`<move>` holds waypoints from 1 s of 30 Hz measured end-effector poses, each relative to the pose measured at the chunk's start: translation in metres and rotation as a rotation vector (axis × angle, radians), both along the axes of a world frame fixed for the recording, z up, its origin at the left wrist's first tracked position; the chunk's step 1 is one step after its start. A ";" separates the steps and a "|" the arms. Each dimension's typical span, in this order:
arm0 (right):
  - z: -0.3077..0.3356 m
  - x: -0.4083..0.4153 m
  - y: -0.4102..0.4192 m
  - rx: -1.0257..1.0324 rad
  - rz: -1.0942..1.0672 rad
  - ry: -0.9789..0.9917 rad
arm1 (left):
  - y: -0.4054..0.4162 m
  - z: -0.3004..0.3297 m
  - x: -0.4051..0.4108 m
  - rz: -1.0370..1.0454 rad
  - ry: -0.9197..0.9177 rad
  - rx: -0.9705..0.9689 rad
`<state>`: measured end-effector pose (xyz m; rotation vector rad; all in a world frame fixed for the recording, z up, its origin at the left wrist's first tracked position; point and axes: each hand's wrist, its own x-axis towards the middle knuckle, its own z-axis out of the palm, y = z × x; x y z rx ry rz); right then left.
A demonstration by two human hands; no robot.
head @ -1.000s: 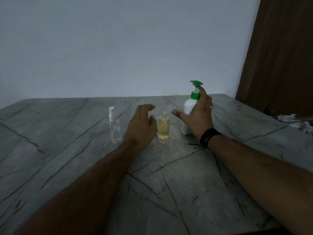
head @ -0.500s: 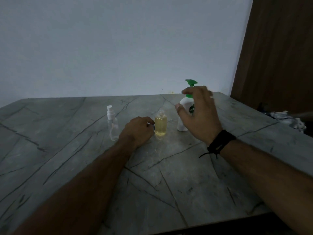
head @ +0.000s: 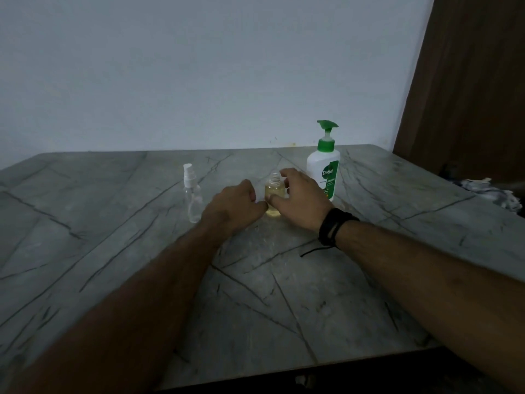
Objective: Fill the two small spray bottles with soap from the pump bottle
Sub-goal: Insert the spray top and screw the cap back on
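Now my right hand (head: 301,199) curls its fingers round the uncapped, soap-filled bottle (head: 274,194); my left hand (head: 237,204) is curled beside it, contents hidden. I'd judge capping comes next. Beyond my left knuckles, the clear bottle (head: 192,199) waits; the pump bottle (head: 324,166) stands behind my right fingers.

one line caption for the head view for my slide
Both hands close around the uncapped yellow-filled bottle, between the capped clear spray bottle and pump bottle.

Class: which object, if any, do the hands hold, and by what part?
The right hand grips the yellow-filled bottle around its body; the left hand is curled beside it.
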<state>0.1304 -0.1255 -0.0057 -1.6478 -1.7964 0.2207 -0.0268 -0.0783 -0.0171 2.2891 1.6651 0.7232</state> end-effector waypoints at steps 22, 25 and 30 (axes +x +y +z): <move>-0.026 0.003 0.011 0.067 0.024 0.142 | -0.025 0.091 0.001 -0.190 -0.819 0.179; -0.028 0.003 0.012 0.080 0.020 0.146 | -0.025 0.099 0.005 -0.208 -1.004 0.162; -0.028 0.003 0.014 0.099 0.025 0.140 | -0.021 0.092 0.013 -0.191 -1.018 0.153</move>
